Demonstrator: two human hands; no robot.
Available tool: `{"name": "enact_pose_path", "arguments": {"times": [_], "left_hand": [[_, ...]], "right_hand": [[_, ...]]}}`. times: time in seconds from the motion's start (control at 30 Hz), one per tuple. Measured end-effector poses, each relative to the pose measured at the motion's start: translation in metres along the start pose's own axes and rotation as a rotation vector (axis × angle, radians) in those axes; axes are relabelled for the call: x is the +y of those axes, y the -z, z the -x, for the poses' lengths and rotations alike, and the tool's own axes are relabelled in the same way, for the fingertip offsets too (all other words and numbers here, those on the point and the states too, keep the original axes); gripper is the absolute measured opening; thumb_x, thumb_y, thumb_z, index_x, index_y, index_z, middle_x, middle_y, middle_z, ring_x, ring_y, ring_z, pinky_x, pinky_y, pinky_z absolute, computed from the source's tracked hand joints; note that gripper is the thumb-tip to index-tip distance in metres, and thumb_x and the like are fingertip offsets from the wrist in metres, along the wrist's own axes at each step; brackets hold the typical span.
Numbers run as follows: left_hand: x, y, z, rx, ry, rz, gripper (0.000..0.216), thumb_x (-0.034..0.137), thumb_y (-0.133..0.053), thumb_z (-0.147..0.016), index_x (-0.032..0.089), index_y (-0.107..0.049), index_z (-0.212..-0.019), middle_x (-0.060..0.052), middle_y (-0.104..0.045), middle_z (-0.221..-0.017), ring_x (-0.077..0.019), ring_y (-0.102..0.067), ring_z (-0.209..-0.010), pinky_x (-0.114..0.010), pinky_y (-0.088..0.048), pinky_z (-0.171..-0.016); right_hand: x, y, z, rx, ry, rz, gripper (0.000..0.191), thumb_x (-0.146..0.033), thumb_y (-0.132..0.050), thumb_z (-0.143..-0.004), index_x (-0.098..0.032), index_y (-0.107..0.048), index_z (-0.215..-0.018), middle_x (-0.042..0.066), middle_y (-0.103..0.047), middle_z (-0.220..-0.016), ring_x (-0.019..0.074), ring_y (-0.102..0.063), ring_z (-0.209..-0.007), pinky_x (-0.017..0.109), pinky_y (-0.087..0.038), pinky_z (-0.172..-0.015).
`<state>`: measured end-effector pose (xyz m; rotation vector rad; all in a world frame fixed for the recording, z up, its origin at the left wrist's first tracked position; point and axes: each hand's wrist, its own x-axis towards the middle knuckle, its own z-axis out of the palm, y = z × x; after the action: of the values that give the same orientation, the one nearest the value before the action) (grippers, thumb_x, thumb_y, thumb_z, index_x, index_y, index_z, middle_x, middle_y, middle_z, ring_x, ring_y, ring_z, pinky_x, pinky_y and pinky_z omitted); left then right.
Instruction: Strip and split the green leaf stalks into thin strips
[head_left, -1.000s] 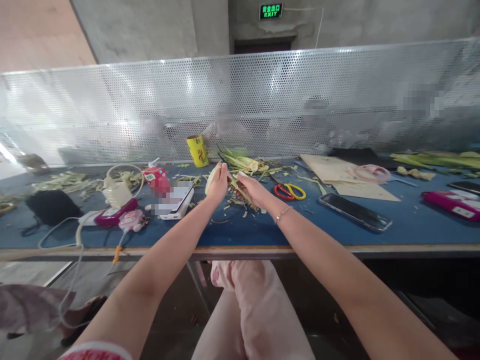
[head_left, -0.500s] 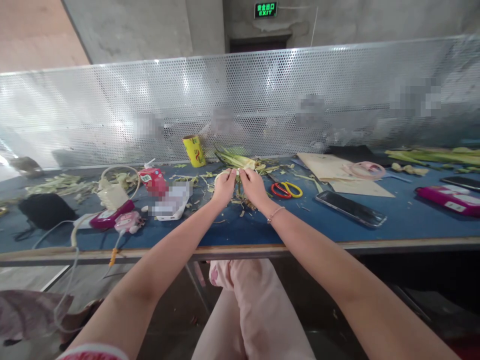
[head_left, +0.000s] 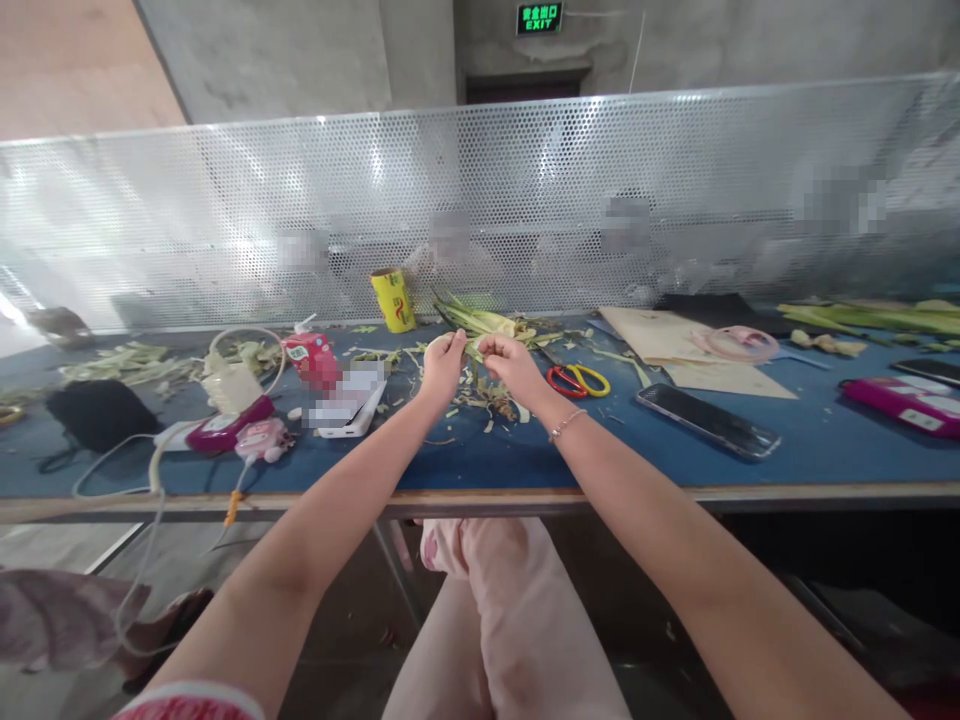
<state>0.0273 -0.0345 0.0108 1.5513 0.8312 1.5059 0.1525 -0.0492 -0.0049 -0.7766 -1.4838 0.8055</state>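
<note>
My left hand (head_left: 444,366) is closed, thumb on top, over the middle of the blue table. Facing it a short gap away, my right hand (head_left: 513,368) has its fingers curled in a pinch. A small pale green plant strip (head_left: 472,349) shows between the fingertips of both hands; its ends are hidden by the fingers. Just behind lies a bunch of long green and whitish leaf stalks (head_left: 484,320). Brownish plant scraps (head_left: 491,398) are scattered below my hands. Scissors with red and yellow handles (head_left: 577,380) lie to the right of my right hand.
A phone (head_left: 709,420), cardboard sheets (head_left: 675,345) and a pink ring (head_left: 739,343) lie to the right. Leftward are a white device (head_left: 352,405), a red drink carton (head_left: 311,358) and a cabled charger (head_left: 229,425). A yellow tube (head_left: 393,300) stands by the perforated metal screen (head_left: 300,190).
My hands have drawn apart from being close together, and the right fingers have lifted and loosened into a pinch. More scraps show beneath them. The view has shifted slightly.
</note>
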Motion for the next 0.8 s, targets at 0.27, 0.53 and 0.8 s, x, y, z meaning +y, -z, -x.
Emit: {"name": "enact_pose_path", "arguments": {"times": [0.27, 0.53, 0.8], "left_hand": [[-0.002, 0.002, -0.001, -0.01, -0.065, -0.103, 0.044, 0.04, -0.05, -0.089, 0.02, -0.032, -0.055, 0.006, -0.028, -0.047, -0.0067, -0.025, -0.044, -0.025, -0.021, -0.047], [0.001, 0.002, 0.003, -0.057, -0.293, -0.416, 0.044, 0.027, -0.045, -0.091, 0.018, -0.033, -0.05, 0.003, -0.035, -0.055, -0.0089, -0.034, -0.053, -0.027, -0.027, -0.057], [-0.002, -0.001, 0.008, -0.152, -0.34, -0.452, 0.043, 0.036, -0.043, -0.091, 0.019, -0.035, -0.052, 0.002, -0.039, -0.059, -0.0099, -0.037, -0.054, -0.028, -0.029, -0.058]], "right_hand": [[-0.007, 0.002, 0.001, -0.031, -0.121, -0.144, 0.017, -0.032, -0.062, -0.067, -0.018, -0.054, -0.073, -0.005, -0.043, -0.059, 0.0067, -0.031, -0.049, 0.025, -0.023, -0.049], [0.002, -0.005, -0.001, 0.11, -0.164, -0.172, 0.044, -0.052, -0.069, -0.066, -0.022, -0.038, -0.058, -0.007, -0.026, -0.053, 0.0067, -0.022, -0.046, 0.025, -0.016, -0.044], [0.007, -0.003, -0.003, 0.247, 0.039, 0.031, 0.038, -0.049, -0.056, -0.079, -0.021, -0.044, -0.058, -0.005, -0.032, -0.05, 0.0095, -0.032, -0.048, 0.026, -0.024, -0.048]]}}
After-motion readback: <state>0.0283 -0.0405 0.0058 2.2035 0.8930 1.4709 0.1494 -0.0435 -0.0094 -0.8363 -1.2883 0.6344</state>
